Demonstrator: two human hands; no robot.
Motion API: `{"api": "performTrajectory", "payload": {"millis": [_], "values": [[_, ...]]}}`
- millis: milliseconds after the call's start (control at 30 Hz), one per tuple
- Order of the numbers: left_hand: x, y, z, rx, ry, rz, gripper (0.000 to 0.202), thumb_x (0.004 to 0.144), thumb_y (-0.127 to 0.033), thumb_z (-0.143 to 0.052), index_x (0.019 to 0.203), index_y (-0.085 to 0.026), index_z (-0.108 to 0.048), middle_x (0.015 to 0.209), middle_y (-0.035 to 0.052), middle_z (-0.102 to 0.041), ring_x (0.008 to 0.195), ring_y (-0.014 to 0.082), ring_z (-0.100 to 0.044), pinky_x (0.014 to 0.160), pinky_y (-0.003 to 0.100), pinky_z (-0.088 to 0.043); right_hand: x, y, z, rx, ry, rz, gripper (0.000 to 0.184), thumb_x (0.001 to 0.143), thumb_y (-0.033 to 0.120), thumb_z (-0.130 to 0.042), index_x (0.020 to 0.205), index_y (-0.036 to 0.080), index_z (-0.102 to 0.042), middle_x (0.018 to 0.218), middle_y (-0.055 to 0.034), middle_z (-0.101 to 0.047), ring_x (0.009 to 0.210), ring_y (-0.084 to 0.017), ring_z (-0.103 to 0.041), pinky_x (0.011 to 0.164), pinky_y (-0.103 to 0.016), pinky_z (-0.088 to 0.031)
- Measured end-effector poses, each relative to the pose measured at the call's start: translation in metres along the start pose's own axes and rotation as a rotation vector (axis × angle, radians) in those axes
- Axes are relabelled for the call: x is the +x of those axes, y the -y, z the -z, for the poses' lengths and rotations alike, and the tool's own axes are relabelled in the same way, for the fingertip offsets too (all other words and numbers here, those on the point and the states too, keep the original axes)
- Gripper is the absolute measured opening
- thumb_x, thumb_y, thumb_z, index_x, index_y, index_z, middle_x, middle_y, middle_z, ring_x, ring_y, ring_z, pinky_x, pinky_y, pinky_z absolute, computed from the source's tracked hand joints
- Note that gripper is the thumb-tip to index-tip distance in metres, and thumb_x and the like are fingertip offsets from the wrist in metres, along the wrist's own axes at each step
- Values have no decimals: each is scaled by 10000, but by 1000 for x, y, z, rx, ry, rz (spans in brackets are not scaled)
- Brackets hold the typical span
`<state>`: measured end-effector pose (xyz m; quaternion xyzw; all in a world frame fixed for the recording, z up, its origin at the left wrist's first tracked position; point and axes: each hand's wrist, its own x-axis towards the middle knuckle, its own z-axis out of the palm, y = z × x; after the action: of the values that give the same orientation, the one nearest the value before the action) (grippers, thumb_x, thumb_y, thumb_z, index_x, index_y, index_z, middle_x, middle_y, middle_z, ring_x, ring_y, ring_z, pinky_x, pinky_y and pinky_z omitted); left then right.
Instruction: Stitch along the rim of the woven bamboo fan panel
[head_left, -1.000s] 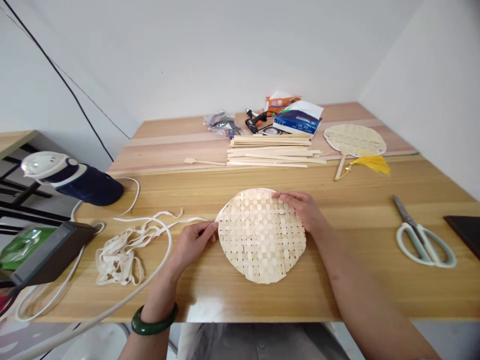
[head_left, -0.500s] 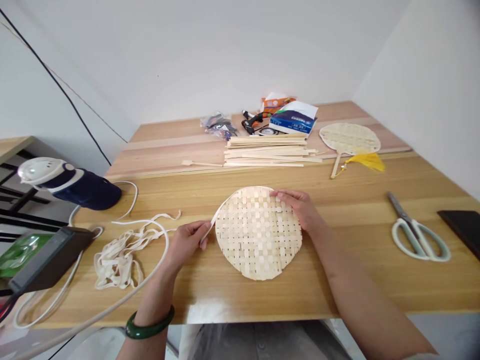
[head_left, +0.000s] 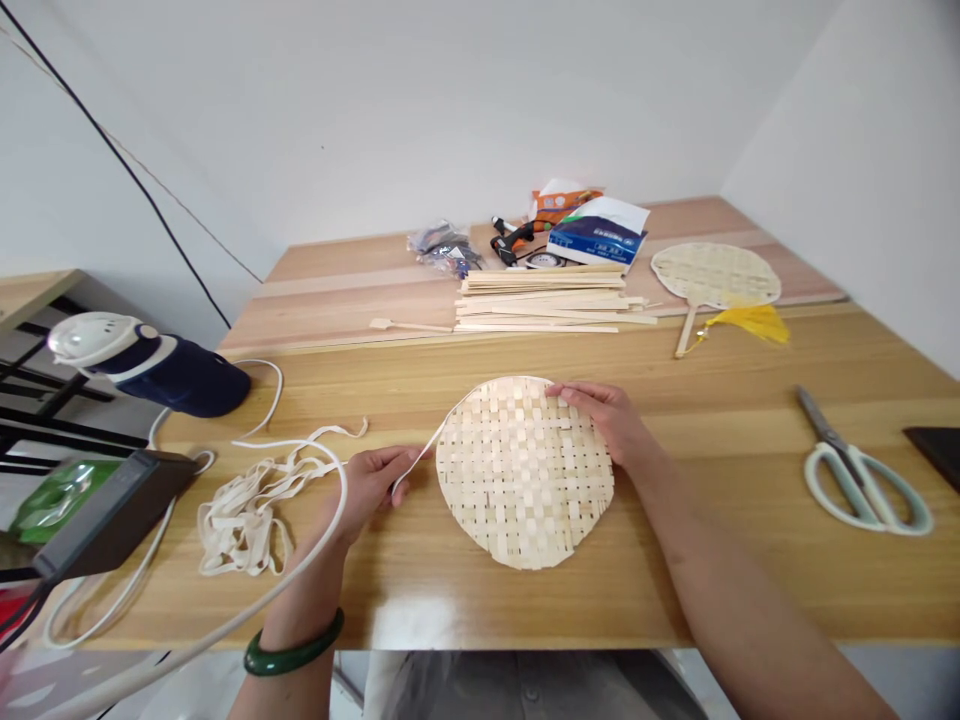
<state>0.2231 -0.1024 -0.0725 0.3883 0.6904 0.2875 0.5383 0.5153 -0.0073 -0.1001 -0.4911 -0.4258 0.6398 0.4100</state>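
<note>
A round panel woven from pale flat strips lies on the wooden table in front of me. A narrow white fabric tape follows its upper left edge, then stretches off to the lower left. My left hand pinches that tape between thumb and fingers, a little apart from the panel. At the panel's upper right edge, my right hand grips the rim, thumb partly hidden. More of the tape lies in a loose heap left of my left hand.
Scissors lie at right, near a dark flat object. Behind are bamboo strips, a finished fan with yellow tassel, a glue gun and a tissue pack. A navy bottle and white cable occupy the left.
My left hand has drawn slightly away from the panel, and the tape between them looks straighter. The right hand keeps its place on the rim. The whole view has shifted a little.
</note>
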Motion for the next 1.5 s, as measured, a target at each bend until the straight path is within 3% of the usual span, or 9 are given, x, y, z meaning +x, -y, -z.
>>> {"api": "performTrajectory", "payload": {"millis": [167,400,600,733,867,967,1100,1267,1500], "values": [[-2,0,0,16,-10,2,551,684,-571,-636,1009,-134,-720,376,-76,-396,414,91,-300,460,214,-180,0,-1,0,13,9,-16,200,672,382,-753,805,233,-773,951,-28,-746,905,-219,-659,783,-335,-516],[-9,2,-9,302,28,-96,387,778,-462,-560,977,-183,-740,452,-40,-528,480,130,-443,500,225,-296,1,-3,1,-1,7,-4,187,678,386,-749,800,247,-775,952,-20,-746,929,-223,-657,804,-339,-515],[-21,7,-26,581,-84,-293,282,820,-371,-511,909,-205,-722,753,26,-670,612,165,-566,596,260,-414,2,-4,1,-4,11,20,195,682,390,-743,811,248,-774,973,-16,-745,983,-226,-645,839,-339,-499],[-30,10,-16,789,-94,-349,261,835,-350,-507,947,-227,-709,1008,57,-660,574,135,-574,567,271,-438,-1,-2,0,-16,30,35,194,694,400,-732,807,249,-775,985,-14,-742,982,-227,-644,841,-338,-491],[-31,8,3,871,-413,-510,335,857,-227,-429,1078,-223,-680,1111,86,-648,684,163,-621,667,306,-493,-6,2,-4,-69,92,96,185,739,407,-698,828,264,-776,1019,-8,-738,1046,-229,-626,910,-349,-463],[-20,-5,-4,790,-577,-679,322,906,-252,-428,1120,-211,-665,1141,99,-652,1041,238,-610,909,361,-473,-7,1,-7,-93,131,122,170,761,398,-683,829,274,-776,1049,-4,-732,1102,-233,-604,956,-361,-440],[2,-36,-37,639,-361,-738,365,951,-300,-408,1233,-191,-613,1257,94,-625,1166,219,-569,996,357,-441,-8,-4,-12,-133,195,136,166,791,391,-658,835,278,-772,1036,4,-731,1079,-221,-610,961,-355,-427],[27,-68,-61,526,-91,-706,304,925,-308,-475,1049,-167,-714,1105,78,-707,1020,212,-637,902,309,-471,-11,-5,-18,-212,260,161,182,819,385,-631,856,271,-767,1029,9,-728,1026,-203,-623,921,-324,-433],[44,-63,-63,314,21,-401,308,821,-413,-595,783,-147,-745,754,24,-720,727,186,-619,627,259,-441,-15,-4,-24,-295,333,143,208,847,360,-589,890,253,-761,1038,2,-723,982,-198,-632,837,-301,-456]]}}
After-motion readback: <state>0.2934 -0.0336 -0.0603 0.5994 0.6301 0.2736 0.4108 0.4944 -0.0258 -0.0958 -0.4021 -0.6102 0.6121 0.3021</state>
